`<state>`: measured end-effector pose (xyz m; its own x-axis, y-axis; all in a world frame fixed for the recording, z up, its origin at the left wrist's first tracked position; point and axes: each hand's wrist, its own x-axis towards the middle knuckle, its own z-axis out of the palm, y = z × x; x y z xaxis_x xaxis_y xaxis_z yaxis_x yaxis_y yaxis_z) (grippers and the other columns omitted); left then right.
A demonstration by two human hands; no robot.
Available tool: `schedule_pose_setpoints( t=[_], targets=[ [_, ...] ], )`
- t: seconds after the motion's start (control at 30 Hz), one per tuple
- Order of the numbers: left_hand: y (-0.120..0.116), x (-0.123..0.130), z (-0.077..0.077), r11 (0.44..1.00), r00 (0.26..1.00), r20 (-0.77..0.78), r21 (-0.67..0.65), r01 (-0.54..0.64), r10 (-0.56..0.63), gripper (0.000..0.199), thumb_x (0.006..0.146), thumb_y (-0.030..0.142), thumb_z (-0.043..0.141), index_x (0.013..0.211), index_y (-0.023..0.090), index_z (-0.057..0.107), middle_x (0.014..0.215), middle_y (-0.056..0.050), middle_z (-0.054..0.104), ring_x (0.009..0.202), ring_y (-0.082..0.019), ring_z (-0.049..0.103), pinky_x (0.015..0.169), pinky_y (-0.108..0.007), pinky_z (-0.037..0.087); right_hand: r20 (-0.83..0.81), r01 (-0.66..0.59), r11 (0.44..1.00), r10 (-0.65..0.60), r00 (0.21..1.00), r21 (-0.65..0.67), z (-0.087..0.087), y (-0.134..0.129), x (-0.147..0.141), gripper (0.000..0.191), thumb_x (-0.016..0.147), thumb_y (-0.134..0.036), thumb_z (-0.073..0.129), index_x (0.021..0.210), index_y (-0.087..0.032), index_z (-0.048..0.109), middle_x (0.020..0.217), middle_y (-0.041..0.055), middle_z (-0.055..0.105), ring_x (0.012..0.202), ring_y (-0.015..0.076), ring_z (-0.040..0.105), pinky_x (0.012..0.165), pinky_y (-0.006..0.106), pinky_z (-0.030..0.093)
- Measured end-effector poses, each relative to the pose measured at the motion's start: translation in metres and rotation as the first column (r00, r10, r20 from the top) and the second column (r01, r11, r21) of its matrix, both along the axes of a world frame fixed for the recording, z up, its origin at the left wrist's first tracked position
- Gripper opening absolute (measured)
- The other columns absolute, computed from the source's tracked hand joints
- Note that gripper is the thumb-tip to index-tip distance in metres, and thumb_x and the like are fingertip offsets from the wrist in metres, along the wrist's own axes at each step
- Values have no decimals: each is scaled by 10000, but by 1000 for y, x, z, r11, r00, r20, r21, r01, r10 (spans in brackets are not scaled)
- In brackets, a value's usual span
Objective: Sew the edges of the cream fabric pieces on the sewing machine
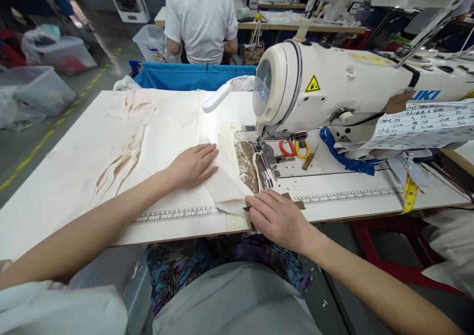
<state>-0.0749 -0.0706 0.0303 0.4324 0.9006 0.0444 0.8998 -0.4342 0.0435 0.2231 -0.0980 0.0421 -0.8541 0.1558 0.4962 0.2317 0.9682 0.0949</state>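
A pale cream fabric piece [227, 189] lies on the white sewing table, left of the sewing machine [289, 83]. My left hand [194, 166] rests flat on it, fingers stretched toward the needle area. At the table's front edge, my right hand [276, 219] has its fingers closed on the near corner of the fabric. A narrow white strip [256, 169] runs through a metal guide [267, 177] just in front of the presser foot [260, 141]. More thin cream pieces [128, 162] lie crumpled at the left.
Scissors with red and yellow handles [295, 149] and a wooden-handled tool [310, 161] lie right of the needle. A yellow tape measure [410, 194] hangs at the front edge. Handwritten sheets [425, 125] cover part of the machine. Behind a blue cloth bin [192, 76] sits a person [202, 19].
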Motion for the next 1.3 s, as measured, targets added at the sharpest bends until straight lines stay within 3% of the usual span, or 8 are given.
schedule_pose_setpoints(
  t=[0.17,0.27,0.43,0.57,0.67,0.8,1.03,1.3],
  targets=[
    [-54,7,-4,983,984,-37,71,-171,174,674,1022,526,250,1442,5,328,1528,-277,300,1449,-394,258,1130,-568,347,65,-39,999,41,997,-19,1,3,5,230,929,-37,466,831,-199,597,914,108,723,830,219,648,734,369,517],
    [-63,14,-2,978,980,-34,86,-191,194,640,1014,521,295,1414,26,358,1503,-269,339,1423,-394,305,1099,-562,385,48,3,981,6,999,-194,14,1,1,167,935,-100,468,855,-203,572,829,82,709,783,218,650,707,359,507],
    [-51,42,7,985,989,-7,85,-149,150,615,989,510,393,1356,17,420,1360,-278,466,1309,-401,435,1007,-541,461,-87,179,800,-276,957,-573,45,2,-25,78,950,-189,448,894,-226,487,732,14,666,625,158,628,546,267,414],
    [-46,42,9,995,998,31,85,-50,47,546,1007,469,355,1291,18,472,1361,-262,486,1323,-368,439,1038,-503,454,4,258,671,-355,935,-695,43,22,-60,58,931,-216,433,880,-231,411,653,-26,592,551,143,558,534,258,355],
    [-43,21,8,995,998,31,82,49,-52,495,1016,431,361,1334,68,468,1450,-220,439,1385,-336,391,1115,-505,394,120,339,668,-351,928,-663,22,38,-78,48,924,-211,406,880,-228,404,616,-28,550,521,157,502,536,274,319],
    [-42,-5,5,989,992,4,81,122,-123,500,1025,435,362,1421,137,420,1503,-193,391,1421,-347,342,1140,-560,347,178,377,667,-349,920,-643,3,47,-82,65,948,-217,377,922,-209,437,660,4,589,570,183,559,551,281,331],
    [-43,-8,-1,980,982,86,125,156,-167,509,1010,407,372,1355,44,464,1461,-239,420,1394,-370,372,1129,-530,376,259,429,696,-343,903,-575,11,51,-96,199,977,-235,385,1107,-174,523,713,26,644,619,203,598,577,284,337],
    [-42,-11,2,972,976,75,137,193,-205,495,996,390,416,1327,29,484,1407,-239,472,1366,-388,402,1102,-527,419,268,430,717,-337,903,-549,0,58,-109,267,964,-233,379,1143,-160,563,716,22,674,598,183,596,583,285,357]
  ],
)
